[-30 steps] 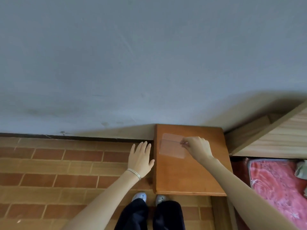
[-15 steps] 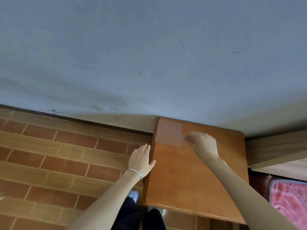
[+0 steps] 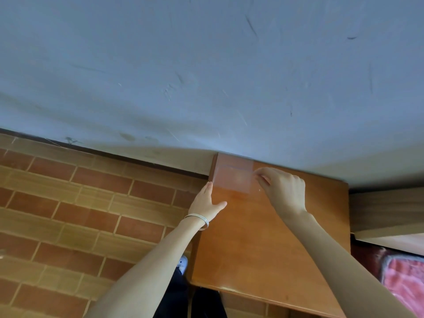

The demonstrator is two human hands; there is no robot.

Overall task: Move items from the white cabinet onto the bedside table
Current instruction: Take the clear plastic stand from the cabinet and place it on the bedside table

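A clear, flat plastic box lies on the far left corner of the brown wooden bedside table, against the wall. My right hand pinches the box's right edge with its fingertips. My left hand, a thin bracelet on its wrist, has straight fingers along the table's left edge, just short of the box's near left corner, with the thumb resting on the tabletop. The white cabinet is out of view.
A pale blue-grey wall rises right behind the table. Brick-pattern floor spreads to the left. A light wooden bed frame and a red patterned bedcover lie to the right. My shoe shows below.
My right hand has slid the clear box further into the table's far left corner. My left hand has moved up to the table's left edge. The view has tilted and moved closer.
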